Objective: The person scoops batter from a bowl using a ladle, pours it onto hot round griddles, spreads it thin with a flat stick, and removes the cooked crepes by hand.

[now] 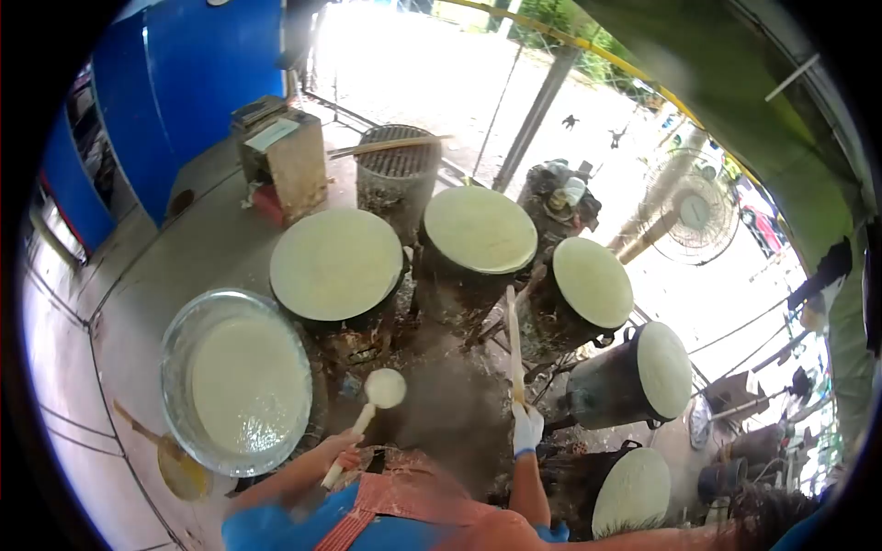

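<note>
My left hand point(344, 454), bare, is closed round the handle of a ladle point(385, 388), whose round cup is pale with batter. My right hand point(526, 427), in a white glove, grips a long flat wooden stick point(514, 344) that points away from me. To the left stands a wide metal basin point(171, 367) of white liquid. Around me in an arc are several dark pots with pale round tops: one at the left point(337, 264), one in the middle point(480, 230), one right of it point(593, 282), one farther right point(663, 370) and the nearest at lower right point(631, 496).
A ribbed metal drum point(397, 179) with sticks across it stands behind the pots, beside a worn box point(292, 165). A standing fan point(694, 211) is at the right. Another ladle point(182, 466) lies left of the basin. Blue panels point(207, 83) rise at the back left.
</note>
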Demonstrator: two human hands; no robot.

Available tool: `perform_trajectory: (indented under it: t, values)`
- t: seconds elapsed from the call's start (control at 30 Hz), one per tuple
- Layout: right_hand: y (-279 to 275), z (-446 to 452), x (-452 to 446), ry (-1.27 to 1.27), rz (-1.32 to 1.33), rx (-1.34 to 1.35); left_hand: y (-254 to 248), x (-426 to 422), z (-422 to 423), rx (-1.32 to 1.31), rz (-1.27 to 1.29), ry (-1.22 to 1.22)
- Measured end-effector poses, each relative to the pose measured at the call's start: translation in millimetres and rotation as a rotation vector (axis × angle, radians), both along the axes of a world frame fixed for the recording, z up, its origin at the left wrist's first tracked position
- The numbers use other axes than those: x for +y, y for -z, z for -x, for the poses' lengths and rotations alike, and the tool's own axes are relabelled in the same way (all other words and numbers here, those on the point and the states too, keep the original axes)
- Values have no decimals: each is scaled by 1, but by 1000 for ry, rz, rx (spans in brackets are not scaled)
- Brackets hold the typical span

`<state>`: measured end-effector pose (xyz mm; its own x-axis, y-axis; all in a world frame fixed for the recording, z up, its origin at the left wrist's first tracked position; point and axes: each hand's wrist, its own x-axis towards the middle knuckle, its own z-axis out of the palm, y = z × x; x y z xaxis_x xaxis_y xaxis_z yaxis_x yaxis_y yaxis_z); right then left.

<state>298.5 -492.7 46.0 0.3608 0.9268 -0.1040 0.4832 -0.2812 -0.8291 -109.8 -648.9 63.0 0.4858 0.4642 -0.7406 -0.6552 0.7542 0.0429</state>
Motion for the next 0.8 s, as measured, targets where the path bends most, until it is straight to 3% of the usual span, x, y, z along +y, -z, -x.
perform_trajectory:
  t: [0.23,0.3,0.43,0.47,0.57,0.6,0.7,0.73,0.8]
  values:
    - [-43,-13,101,35,35,-330,10,31,-3,-376,126,-304]
    - [-47,-18,111,-105,117,-573,6,53,-19,-462,140,-342]
    - [-32,-31,128,-452,-5,-633,21,99,-61,-531,113,-438]
    - [-33,-35,141,-501,-16,-589,18,116,-73,-439,136,-419]
    - [-22,-45,193,-592,-31,-391,17,149,-109,-690,165,-550]
    - [-41,-41,209,-614,37,-212,1,163,-119,-732,168,-590]
    - [8,-58,272,-724,-22,-19,-23,202,-135,-699,79,-617]
    - [-12,-53,281,-684,147,111,-28,212,-137,-686,96,-641]
    - [-14,-51,295,-597,113,362,-51,233,-139,-656,49,-661]
